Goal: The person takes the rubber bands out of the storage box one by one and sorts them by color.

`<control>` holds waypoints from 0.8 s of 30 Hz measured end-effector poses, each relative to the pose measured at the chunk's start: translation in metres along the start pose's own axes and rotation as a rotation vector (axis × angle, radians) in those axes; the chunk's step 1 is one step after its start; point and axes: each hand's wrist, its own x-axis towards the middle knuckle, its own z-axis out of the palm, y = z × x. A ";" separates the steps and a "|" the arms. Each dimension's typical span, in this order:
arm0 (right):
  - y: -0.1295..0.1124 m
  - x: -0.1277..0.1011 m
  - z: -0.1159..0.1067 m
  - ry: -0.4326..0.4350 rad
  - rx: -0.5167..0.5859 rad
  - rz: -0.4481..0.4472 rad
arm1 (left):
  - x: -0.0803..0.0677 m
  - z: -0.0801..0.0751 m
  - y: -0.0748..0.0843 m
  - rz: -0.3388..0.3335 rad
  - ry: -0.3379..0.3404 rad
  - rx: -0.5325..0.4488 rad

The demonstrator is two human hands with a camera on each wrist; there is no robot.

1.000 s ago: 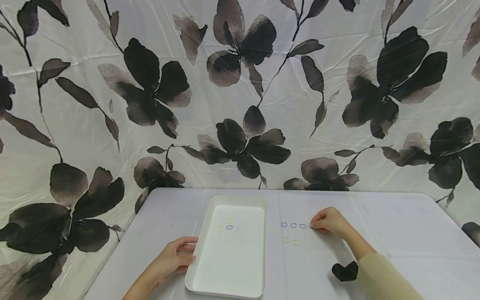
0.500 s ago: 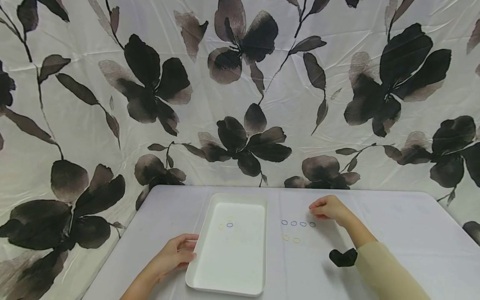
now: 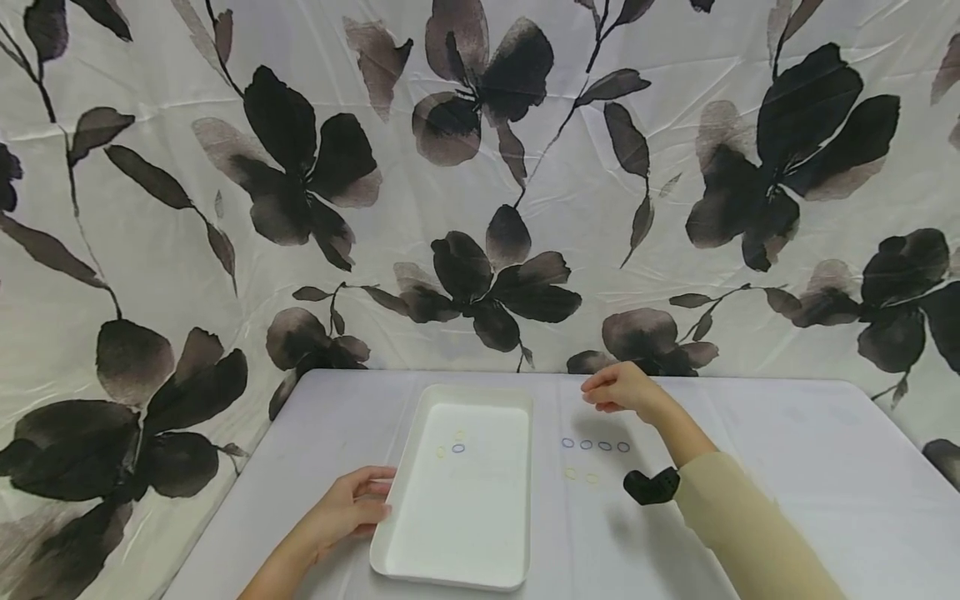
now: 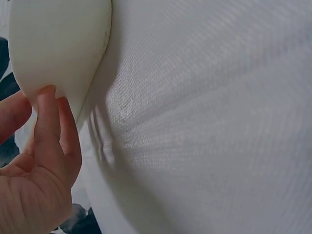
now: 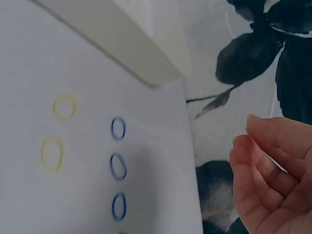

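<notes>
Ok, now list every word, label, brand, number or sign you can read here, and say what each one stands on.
None: no text can be read in any view.
The blue rings and yellow rings may look like zeros, but they are loops, not numbers.
The white tray shows no readable marking; the backdrop carries only printed flowers, stems and leaves.

No text, label, brand, number or sign can be read in any of the three views. The white rectangular tray with rounded corners [image 3: 456, 533], left of centre low in the head view, shows no legible lettering; the white backdrop cloth [image 3: 465, 200] across the upper frame carries only printed black and grey-brown flowers.
</notes>
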 end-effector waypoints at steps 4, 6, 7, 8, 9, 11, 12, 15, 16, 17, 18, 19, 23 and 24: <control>-0.013 0.008 0.009 0.000 0.018 -0.007 | -0.001 0.000 0.002 0.005 0.000 0.000; -0.018 0.011 0.015 -0.001 0.022 -0.009 | -0.001 0.000 0.002 0.007 0.000 0.003; -0.020 0.013 0.018 -0.008 0.022 -0.012 | -0.001 0.000 0.002 0.007 -0.001 0.002; -0.022 0.014 0.021 -0.019 0.022 -0.019 | -0.001 0.000 0.002 0.007 -0.002 0.001; -0.023 0.016 0.025 -0.029 0.023 -0.023 | -0.001 0.000 0.002 0.007 -0.003 0.001; -0.026 0.019 0.032 -0.045 0.022 -0.029 | -0.001 0.000 0.001 0.004 -0.002 -0.002; -0.028 0.020 0.036 -0.051 0.022 -0.031 | -0.001 0.001 0.001 0.003 -0.002 -0.003; -0.031 0.024 0.048 -0.065 0.034 -0.036 | -0.001 0.001 0.001 0.005 -0.003 -0.007; -0.032 0.025 0.053 -0.070 0.039 -0.039 | -0.002 0.002 0.001 0.007 -0.005 -0.008; -0.032 0.026 0.057 -0.077 0.042 -0.038 | -0.002 0.002 0.001 0.007 -0.008 -0.010; -0.033 0.028 0.062 -0.085 0.049 -0.039 | -0.002 0.002 0.001 0.006 -0.008 -0.009; -0.033 0.029 0.067 -0.095 0.053 -0.042 | -0.002 0.002 0.001 0.004 -0.006 -0.006; -0.036 0.035 0.089 -0.122 0.046 -0.047 | -0.004 0.003 0.003 -0.003 0.009 -0.003; -0.036 0.036 0.094 -0.128 0.043 -0.056 | -0.004 0.003 0.003 -0.004 0.014 -0.001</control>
